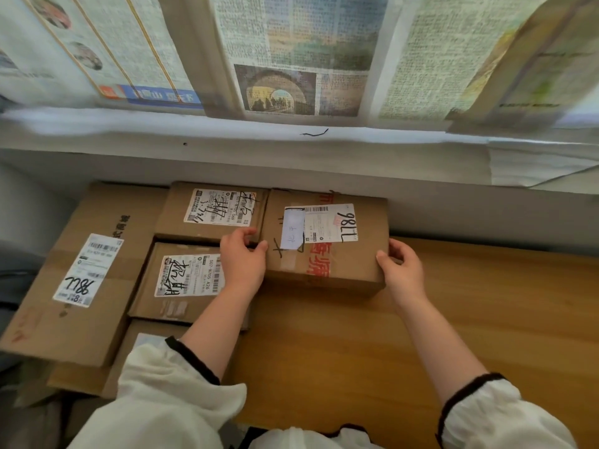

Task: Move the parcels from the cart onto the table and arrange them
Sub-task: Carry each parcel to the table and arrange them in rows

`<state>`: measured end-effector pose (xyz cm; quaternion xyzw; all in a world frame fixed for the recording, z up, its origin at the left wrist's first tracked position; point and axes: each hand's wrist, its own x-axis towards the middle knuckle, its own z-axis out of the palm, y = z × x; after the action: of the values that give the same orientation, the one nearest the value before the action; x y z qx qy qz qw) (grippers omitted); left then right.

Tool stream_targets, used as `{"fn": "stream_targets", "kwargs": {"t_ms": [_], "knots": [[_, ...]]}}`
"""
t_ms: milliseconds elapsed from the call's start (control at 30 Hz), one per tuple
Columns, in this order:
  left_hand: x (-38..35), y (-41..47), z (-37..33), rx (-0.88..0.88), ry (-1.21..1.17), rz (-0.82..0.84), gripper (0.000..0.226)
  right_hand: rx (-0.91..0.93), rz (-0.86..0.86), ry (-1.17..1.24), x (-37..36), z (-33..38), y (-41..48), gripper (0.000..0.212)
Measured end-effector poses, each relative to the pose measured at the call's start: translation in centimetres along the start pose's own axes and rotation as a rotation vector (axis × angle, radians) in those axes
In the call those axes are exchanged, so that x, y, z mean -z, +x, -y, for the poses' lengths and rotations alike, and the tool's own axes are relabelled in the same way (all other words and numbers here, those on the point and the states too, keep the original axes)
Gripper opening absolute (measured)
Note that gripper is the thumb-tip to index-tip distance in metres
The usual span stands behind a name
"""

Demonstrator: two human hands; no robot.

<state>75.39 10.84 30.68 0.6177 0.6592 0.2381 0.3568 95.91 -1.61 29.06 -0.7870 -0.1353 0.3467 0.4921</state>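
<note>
One parcel (327, 254) between fingers (385, 257) (both sides)

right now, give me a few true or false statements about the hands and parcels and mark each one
1. Both the left hand and the right hand grip the red-printed box. True.
2. The big box at far left has no label. False: it bears a white label with handwritten digits.
3. Newspapers cover the wall behind. True.
4. The sleeves are dark all over. False: they are white with dark cuffs.
</note>
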Motion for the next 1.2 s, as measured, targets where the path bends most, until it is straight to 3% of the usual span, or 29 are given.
{"fn": "stream_targets", "kwargs": {"t_ms": [167,300,400,500,667,1033,1200], "knots": [[0.6,0.0,-0.6,-0.034,-0.009,-0.020,0.025,0.026,-0.067,-0.057,-0.4,0.8,-0.4,0.043],[3.8,-0.7,-0.3,-0.118,-0.108,-0.069,0.025,0.262,-0.266,-0.152,-1.5,2.6,-2.4,0.039],[8.2,-1.2,1.4,-0.306,0.074,-0.080,0.037,0.569,-0.240,-0.360,-3.6,4.1,-5.2,0.036],[13.7,-2.0,4.7,-0.377,0.392,-0.126,0.050,0.806,-0.093,-0.703,-7.3,5.1,-8.6,0.043],[23.4,-5.8,11.6,-0.187,0.623,-0.194,0.061,0.922,0.173,-1.074,-16.2,5.5,-17.0,0.062],[44.5,-19.6,32.9,0.328,0.609,-0.462,0.065,1.208,0.655,-1.115,-34.5,0.5,-39.5,0.063],[50.3,-23.2,38.7,0.450,0.638,-0.525,0.062,1.288,0.825,-1.077,-40.5,-0.2,-45.6,0.062]]}}
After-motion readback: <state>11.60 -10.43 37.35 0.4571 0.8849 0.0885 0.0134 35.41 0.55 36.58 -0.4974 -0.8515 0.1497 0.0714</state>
